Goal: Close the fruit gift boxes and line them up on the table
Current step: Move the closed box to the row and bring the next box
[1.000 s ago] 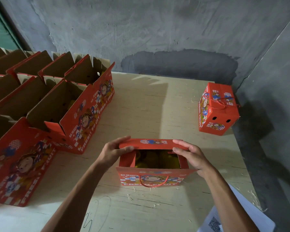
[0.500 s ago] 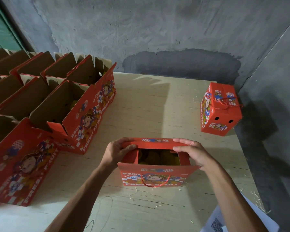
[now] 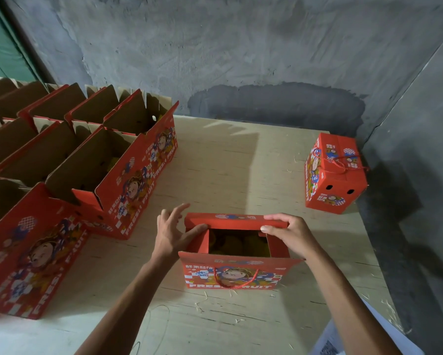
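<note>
A red fruit gift box (image 3: 230, 274) with a cord handle stands open in front of me on the plywood table (image 3: 228, 160), yellow fruit showing inside. Its far flap (image 3: 234, 219) is folded partway over the opening. My right hand (image 3: 290, 233) grips the flap's right end, thumb under the edge. My left hand (image 3: 171, 233) is at the flap's left end, thumb pressed under it, fingers spread and lifted off the card. A closed red box (image 3: 335, 175) stands at the far right by the wall.
Several open red boxes (image 3: 128, 180) with raised flaps stand in rows along the left side. A grey concrete wall runs behind and to the right. A white sheet (image 3: 343, 339) lies at the table's near right edge.
The far flap has come further down over the opening. My left hand's fingers have lifted off the flap and spread, leaving only the thumb against it. The right hand keeps its hold.
</note>
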Demonstrator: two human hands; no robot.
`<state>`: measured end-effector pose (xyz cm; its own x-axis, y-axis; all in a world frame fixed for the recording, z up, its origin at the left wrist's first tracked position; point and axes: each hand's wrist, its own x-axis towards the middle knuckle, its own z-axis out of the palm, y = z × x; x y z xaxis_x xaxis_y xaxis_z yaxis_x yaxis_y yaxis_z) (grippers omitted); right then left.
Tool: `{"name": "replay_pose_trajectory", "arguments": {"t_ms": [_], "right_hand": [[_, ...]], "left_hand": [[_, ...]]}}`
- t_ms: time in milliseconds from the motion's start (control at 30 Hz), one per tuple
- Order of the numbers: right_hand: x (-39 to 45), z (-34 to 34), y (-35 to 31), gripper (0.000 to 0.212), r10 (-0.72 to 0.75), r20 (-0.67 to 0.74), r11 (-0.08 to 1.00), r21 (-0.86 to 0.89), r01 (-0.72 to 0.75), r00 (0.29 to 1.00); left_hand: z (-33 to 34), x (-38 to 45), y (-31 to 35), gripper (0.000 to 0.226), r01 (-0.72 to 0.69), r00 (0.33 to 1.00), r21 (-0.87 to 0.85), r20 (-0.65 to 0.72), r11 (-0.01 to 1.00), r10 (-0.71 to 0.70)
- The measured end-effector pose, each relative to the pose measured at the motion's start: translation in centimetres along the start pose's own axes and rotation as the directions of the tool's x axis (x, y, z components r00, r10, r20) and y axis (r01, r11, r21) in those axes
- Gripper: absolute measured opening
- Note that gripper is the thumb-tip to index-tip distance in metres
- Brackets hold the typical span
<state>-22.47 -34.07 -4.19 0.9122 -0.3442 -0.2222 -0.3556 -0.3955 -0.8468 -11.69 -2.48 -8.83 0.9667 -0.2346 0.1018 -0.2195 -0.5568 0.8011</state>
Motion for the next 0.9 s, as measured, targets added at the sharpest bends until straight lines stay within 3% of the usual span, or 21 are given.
{"name": "replay_pose_trajectory", "arguments": {"t_ms": [100, 167, 267, 367, 500, 700, 900], "right_hand": [[0.1, -0.3, 0.5, 0.05, -0.033, -0.062, 0.975, -0.221, 0.018, 0.998], [0.0, -0.3, 0.8, 0.048, -0.097, 0.014, 0.971, -0.217, 0.098, 0.995], [-0.2, -0.2, 1.5, 0.048, -0.153, 0.155, 0.968, -0.174, 0.179, 0.976], [-0.2, 0.0, 1.9, 0.052, -0.195, 0.127, 0.947, -0.232, 0.22, 0.973], [-0.1, 0.5, 1.8, 0.047, -0.258, 0.06, 0.941, -0.209, 0.265, 0.964], [-0.5, 1.0, 2.8, 0.048, -0.299, 0.079, 0.928, -0.209, 0.309, 0.951], [-1.1, 0.9, 3.0, 0.05, -0.406, 0.134, 0.866, -0.261, 0.427, 0.904]], "left_hand": [[-0.1, 0.5, -0.4, 0.065, -0.203, 0.977, -0.014, 0.071, 0.979, 0.203], [-0.3, 1.3, 0.1, 0.055, -0.293, 0.939, -0.004, 0.185, 0.956, 0.289], [-0.5, 2.1, 1.2, 0.061, -0.349, 0.895, 0.081, 0.325, 0.934, 0.306], [-0.9, 2.5, 1.6, 0.056, -0.386, 0.887, 0.192, 0.346, 0.902, 0.306], [-0.2, 2.4, 1.9, 0.047, -0.531, 0.822, 0.25, 0.383, 0.81, 0.421], [0.8, 0.9, 0.7, 0.047, -0.438, 0.836, 0.132, 0.423, 0.889, 0.349], [0.4, 0.3, 1.0, 0.047, -0.462, 0.818, 0.153, 0.453, 0.873, 0.354]]}}
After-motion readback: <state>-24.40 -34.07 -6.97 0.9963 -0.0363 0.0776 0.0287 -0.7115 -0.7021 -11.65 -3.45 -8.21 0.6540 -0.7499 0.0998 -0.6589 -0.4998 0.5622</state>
